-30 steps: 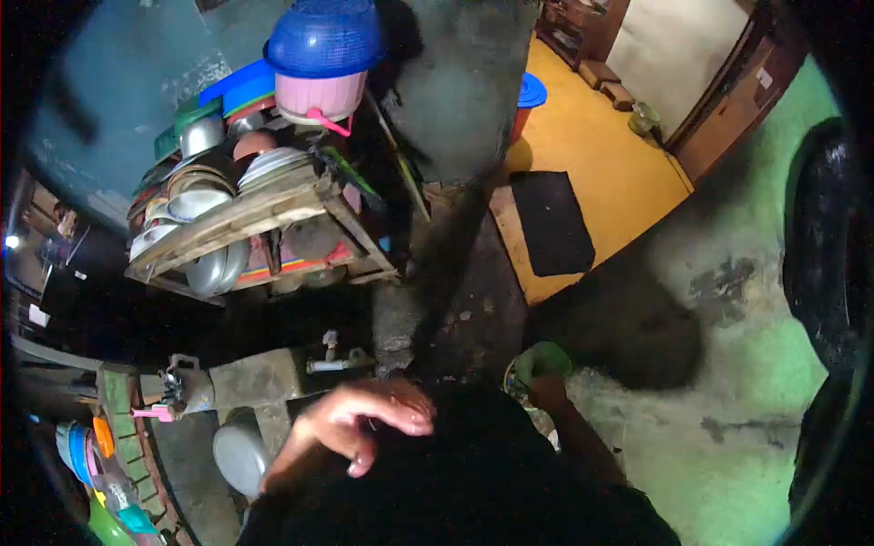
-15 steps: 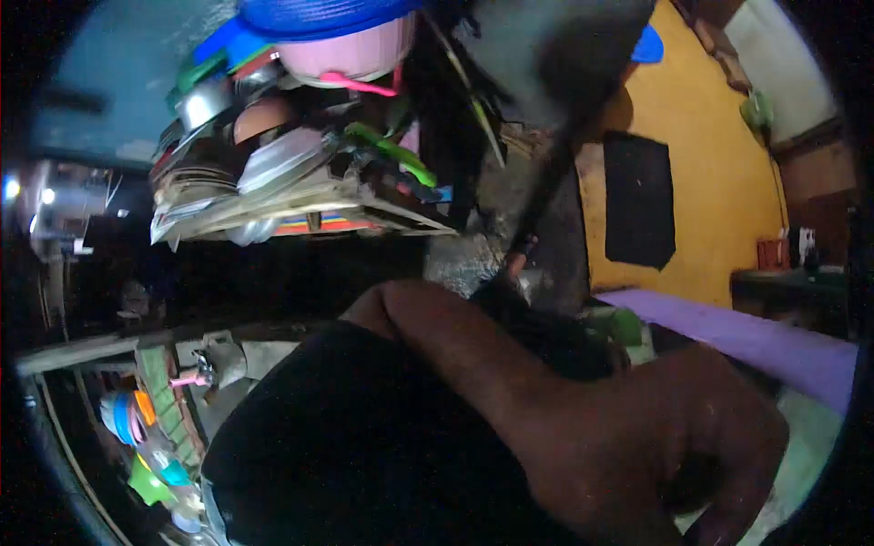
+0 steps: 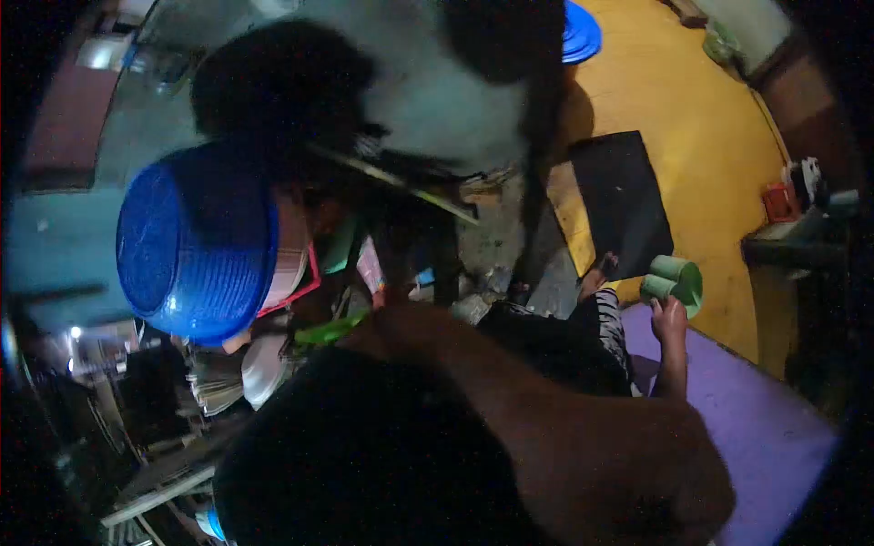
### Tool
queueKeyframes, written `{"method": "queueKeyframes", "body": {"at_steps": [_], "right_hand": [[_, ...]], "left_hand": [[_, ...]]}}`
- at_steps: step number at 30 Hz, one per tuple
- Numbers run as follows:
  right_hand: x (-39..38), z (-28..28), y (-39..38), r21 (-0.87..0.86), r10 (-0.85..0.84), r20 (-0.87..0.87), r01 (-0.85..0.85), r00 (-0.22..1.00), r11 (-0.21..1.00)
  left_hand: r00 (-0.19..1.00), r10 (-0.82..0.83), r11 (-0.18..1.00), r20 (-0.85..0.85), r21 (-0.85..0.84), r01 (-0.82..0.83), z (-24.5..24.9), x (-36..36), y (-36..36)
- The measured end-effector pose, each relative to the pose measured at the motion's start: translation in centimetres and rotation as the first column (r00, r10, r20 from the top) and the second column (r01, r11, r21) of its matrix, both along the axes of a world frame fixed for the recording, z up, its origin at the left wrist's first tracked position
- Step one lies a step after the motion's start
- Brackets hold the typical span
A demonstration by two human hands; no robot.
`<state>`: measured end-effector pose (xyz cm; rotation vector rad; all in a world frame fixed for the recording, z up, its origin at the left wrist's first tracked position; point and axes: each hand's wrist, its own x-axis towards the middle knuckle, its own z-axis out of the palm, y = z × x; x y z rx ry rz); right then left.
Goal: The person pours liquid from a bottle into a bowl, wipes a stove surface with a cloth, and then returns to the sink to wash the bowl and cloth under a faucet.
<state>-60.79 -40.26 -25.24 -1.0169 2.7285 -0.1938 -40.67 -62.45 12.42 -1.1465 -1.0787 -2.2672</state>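
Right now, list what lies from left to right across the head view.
Blue basket → black mat → green cups, gripped by the right hand → small red container.

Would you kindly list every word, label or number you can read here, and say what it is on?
None can be read: no lettering shows on the blue plastic basket or the green plastic cups in the right hand; the small red container is too blurred to tell.
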Motion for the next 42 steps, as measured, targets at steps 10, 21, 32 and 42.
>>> {"method": "queueKeyframes", "body": {"at_steps": [10, 21, 32, 42], "right_hand": [[-18.3, 5.5, -1.7, 0.066, -0.225, 0.196, 0.216, 0.955, 0.974], [-37.8, 19.5, -12.4, 0.011, 0.331, -0.103, -0.332, 0.938, 0.943], [-54.7, 24.4, -27.1, -0.012, 0.410, -0.048, -0.411, 0.911, 0.911], [-72.9, 22.1, -43.1, 0.268, 0.404, 0.212, -0.451, 0.890, 0.852]], "left_hand": [[0.564, 0.320, 0.937, 0.761, -0.341, -0.072, -13.0, -18.7, -10.6], [0.190, 0.476, 0.852, 0.859, -0.504, 0.144, -22.8, -48.6, -12.9], [0.116, 0.121, 0.984, 0.986, -0.135, 0.119, -22.2, -69.3, -22.1], [0.162, 0.307, 0.948, 0.938, -0.317, 0.040, -19.2, -82.5, -32.5]]}}
